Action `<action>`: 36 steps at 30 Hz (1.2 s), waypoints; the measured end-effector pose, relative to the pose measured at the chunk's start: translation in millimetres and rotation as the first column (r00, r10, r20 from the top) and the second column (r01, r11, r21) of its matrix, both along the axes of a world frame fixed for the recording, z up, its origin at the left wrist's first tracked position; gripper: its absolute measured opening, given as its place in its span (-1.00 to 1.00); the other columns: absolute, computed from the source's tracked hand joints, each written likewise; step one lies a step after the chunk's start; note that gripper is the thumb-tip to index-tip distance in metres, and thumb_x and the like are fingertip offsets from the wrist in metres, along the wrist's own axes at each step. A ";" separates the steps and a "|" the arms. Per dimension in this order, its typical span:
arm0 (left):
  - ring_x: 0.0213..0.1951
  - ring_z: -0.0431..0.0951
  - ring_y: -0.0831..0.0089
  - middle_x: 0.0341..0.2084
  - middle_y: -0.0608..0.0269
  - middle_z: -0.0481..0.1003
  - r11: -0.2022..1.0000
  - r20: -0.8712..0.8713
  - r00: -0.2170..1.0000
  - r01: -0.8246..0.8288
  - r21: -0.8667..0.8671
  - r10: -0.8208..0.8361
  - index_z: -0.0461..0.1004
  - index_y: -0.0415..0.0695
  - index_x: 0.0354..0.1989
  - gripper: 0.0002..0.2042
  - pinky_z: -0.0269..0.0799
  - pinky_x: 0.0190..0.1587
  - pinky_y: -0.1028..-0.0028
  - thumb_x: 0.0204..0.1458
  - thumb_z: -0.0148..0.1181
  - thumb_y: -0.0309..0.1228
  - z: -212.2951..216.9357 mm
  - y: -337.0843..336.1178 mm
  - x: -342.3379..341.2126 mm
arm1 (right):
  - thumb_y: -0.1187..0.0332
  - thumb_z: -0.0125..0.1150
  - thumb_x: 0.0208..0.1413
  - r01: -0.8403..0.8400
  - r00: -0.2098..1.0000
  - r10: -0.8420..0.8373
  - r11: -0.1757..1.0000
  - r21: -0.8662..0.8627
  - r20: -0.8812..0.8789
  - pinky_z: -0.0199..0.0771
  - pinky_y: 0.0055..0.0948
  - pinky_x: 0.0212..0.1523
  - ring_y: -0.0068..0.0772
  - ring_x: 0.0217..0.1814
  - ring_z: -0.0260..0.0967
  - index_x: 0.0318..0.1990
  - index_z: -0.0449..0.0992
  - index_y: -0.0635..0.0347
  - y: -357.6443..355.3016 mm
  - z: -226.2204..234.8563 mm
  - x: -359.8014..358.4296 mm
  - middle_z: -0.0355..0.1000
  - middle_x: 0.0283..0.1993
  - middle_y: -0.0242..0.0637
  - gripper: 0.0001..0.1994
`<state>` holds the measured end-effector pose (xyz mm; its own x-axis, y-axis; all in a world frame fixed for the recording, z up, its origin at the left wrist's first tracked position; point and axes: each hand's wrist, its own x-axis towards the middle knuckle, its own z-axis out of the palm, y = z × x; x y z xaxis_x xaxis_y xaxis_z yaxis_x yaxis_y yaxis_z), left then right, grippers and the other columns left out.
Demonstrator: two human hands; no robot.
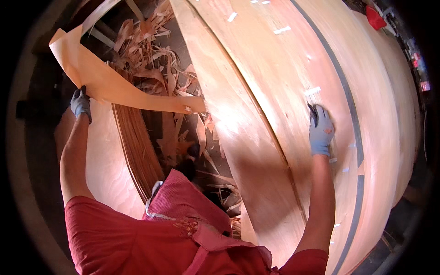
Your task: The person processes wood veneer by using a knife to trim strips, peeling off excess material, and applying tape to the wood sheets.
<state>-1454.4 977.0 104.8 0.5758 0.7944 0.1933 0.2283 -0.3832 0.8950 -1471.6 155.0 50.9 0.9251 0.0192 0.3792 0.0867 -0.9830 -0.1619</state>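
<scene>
A long, thin strip of wood veneer (107,82) hangs across the left, bent upward at its far end. My left hand (81,104), in a grey glove with dark fingertips, is closed on the strip's lower edge. The strip's right end reaches the edge of a broad veneer sheet (256,178). On that sheet, right of a long dark seam, rests my right hand (321,128) in a matching glove. Its fingers look curled in, and whatever they may hold is hidden beneath them. A short white tape piece (312,91) lies just beyond its fingertips.
Torn veneer scraps (153,59) heap on the floor between the stacks. A pile of veneer sheets (137,146) stands left of my apron (183,201). Along the broad sheets runs a dark grey band (341,73). A red object (375,18) sits at the far right.
</scene>
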 end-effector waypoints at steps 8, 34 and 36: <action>-0.40 0.51 0.52 -0.35 0.29 0.55 0.939 0.153 0.981 -0.060 -0.338 0.118 0.54 -0.22 -0.05 -0.65 0.41 -0.37 0.52 0.11 0.28 -0.22 -28.1 104.4 17.6 | 0.57 0.04 0.18 0.221 0.958 -0.163 0.944 0.245 -0.234 0.40 -0.35 0.17 -0.21 0.16 0.44 0.19 0.40 0.24 1.5 13.3 -3.7 0.48 0.13 -0.14 -0.61; -0.23 0.48 0.44 -0.06 0.20 0.53 0.981 -0.302 0.951 -0.001 -0.196 -0.060 0.42 -0.15 0.20 -0.57 0.38 -0.27 0.48 0.20 0.14 -0.23 -47.0 262.3 340.8 | 0.36 0.19 0.13 0.050 0.992 -0.010 0.942 0.332 -0.123 0.52 -0.20 -0.21 -0.03 -0.19 0.52 0.01 0.53 0.02 303.9 12.6 476.4 0.53 -0.13 -0.09 -0.72; -0.17 0.48 0.43 -0.01 0.19 0.51 0.978 -0.378 0.917 0.050 -0.203 -0.126 0.40 -0.19 0.21 -0.58 0.39 -0.22 0.45 0.24 0.08 -0.25 -50.8 274.5 356.5 | 0.39 0.18 0.10 0.064 0.995 -0.040 0.961 0.270 -0.092 0.49 -0.11 -0.22 0.04 -0.22 0.48 0.07 0.45 -0.02 327.0 17.1 534.1 0.49 -0.11 -0.12 -0.65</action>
<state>-1098.0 1251.5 53.9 0.6443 0.7368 -0.2050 0.5443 -0.2535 0.7997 -937.5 482.0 68.0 0.9510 -0.1227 0.2837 0.0113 -0.9034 -0.4286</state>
